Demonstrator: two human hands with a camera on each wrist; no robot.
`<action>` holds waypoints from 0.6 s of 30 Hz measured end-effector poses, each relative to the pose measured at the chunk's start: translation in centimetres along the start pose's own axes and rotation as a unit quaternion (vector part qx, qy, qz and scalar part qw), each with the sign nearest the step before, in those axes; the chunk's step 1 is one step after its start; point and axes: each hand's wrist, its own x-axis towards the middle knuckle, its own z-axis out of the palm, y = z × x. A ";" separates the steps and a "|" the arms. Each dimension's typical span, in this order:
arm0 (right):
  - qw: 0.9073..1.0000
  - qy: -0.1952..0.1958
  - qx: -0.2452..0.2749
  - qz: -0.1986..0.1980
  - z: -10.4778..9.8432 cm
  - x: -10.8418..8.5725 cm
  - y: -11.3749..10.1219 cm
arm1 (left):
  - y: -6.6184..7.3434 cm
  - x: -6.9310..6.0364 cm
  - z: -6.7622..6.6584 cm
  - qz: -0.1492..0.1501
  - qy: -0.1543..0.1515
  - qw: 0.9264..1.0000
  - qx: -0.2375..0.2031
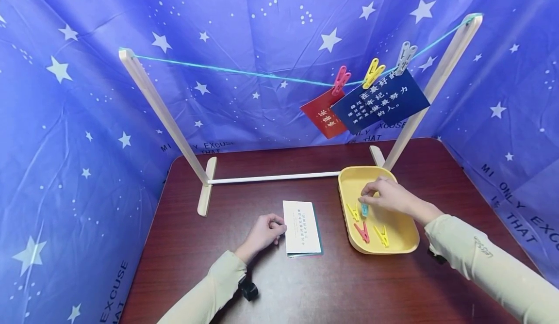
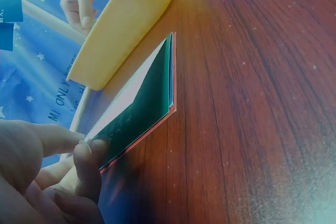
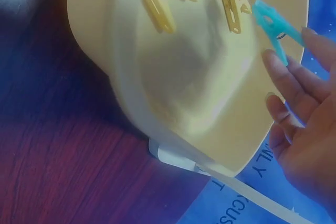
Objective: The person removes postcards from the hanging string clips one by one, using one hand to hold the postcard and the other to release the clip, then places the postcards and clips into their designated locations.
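Note:
My left hand (image 1: 263, 234) pinches the left edge of a white printed card (image 1: 300, 227), which tops a small stack on the table. In the left wrist view that edge is lifted, and a green card (image 2: 149, 98) shows beneath it, with a red edge lower down. Over a yellow tray (image 1: 398, 224), my right hand (image 1: 388, 198) holds a teal clothespin (image 3: 270, 20) between thumb and fingers. Two yellow clothespins (image 1: 382, 235) and a red clothespin (image 1: 362, 232) lie in the tray, below the right hand.
A wooden stand (image 1: 165, 115) spans the table's back with a green string (image 1: 227, 72). Toward its right, red, yellow and grey clothespins clip a red card (image 1: 320, 113) and two dark blue cards (image 1: 403, 98). A white rod (image 1: 271, 177) joins the stand's feet.

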 end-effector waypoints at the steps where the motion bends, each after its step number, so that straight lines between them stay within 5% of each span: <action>1: 1.000 0.001 -0.004 -0.003 0.1 0.0 0.1 | 0.0 0.0 0.0 0.000 0.000 1.000 0.009; 18: 0.995 -0.050 -0.080 0.038 0.7 0.8 0.1 | 0.0 -0.1 -0.4 -0.008 -0.037 0.999 0.031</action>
